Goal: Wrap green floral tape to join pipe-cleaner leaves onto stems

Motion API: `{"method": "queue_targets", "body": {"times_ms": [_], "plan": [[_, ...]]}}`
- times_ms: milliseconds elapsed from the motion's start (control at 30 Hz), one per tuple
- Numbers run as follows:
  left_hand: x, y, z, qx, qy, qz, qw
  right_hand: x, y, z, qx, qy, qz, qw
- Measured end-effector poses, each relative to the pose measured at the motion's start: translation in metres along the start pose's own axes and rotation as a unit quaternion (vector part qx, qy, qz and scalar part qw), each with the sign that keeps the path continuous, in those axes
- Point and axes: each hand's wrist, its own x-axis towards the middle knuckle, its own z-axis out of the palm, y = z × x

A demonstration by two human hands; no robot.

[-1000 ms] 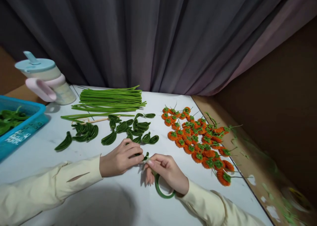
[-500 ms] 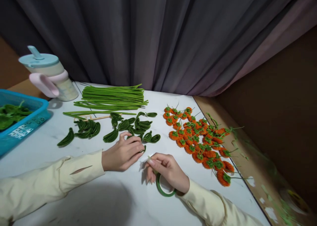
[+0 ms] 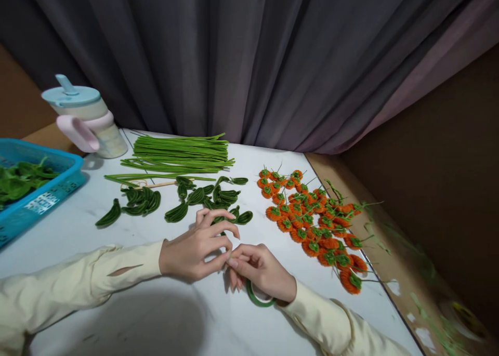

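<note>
My left hand point(image 3: 202, 247) has its thumb and index finger pinched together at the tips of my right hand, with its other fingers spread. What it pinches is too small to make out. My right hand point(image 3: 265, 273) is closed, thumb against index finger, on a pale green bit that looks like the end of green tape. Under its palm shows a ring-shaped roll of green tape point(image 3: 260, 300), partly hidden; whether it hangs or lies on the table I cannot tell. Just beyond my left hand lie dark green fuzzy leaves point(image 3: 197, 196), some covered by its fingers.
Orange fuzzy persimmon-like pieces point(image 3: 312, 218) with green tops and wire stems spread over the right side. Bright green stems point(image 3: 181, 152) lie at the back, near a thin wooden stick point(image 3: 163, 184). At left stand a blue basket point(image 3: 70, 174) of green leaves and a lidded cup point(image 3: 111, 140).
My left hand has come away from the dark green leaf, its fingers lifting and its thumb and index meeting my right fingertips. My right hand has hardly moved. The view has shifted slightly.
</note>
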Motion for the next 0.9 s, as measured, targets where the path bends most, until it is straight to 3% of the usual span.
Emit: {"method": "queue_targets", "body": {"times_ms": [300,467,633,767,900], "plan": [[0.0,-0.001,-0.003,-0.004,-0.036,0.026,0.999,0.0,-0.003,-0.001,-0.004,-0.014,0.016,1.0],[0.001,0.007,-0.002,-0.058,-0.05,-0.04,0.996,0.0,-0.004,-0.002,0.008,-0.021,0.025,0.999],[0.003,0.004,-0.001,-0.127,-0.025,-0.122,0.984,0.0,-0.002,-0.002,0.037,0.005,0.027,0.999],[0.004,-0.001,-0.004,-0.12,0.002,-0.133,0.984,0.0,-0.002,-0.002,0.034,0.004,0.027,0.999],[0.003,0.002,-0.005,-0.11,-0.017,-0.128,0.986,0.0,-0.001,-0.002,0.034,0.008,0.015,0.999]]}}
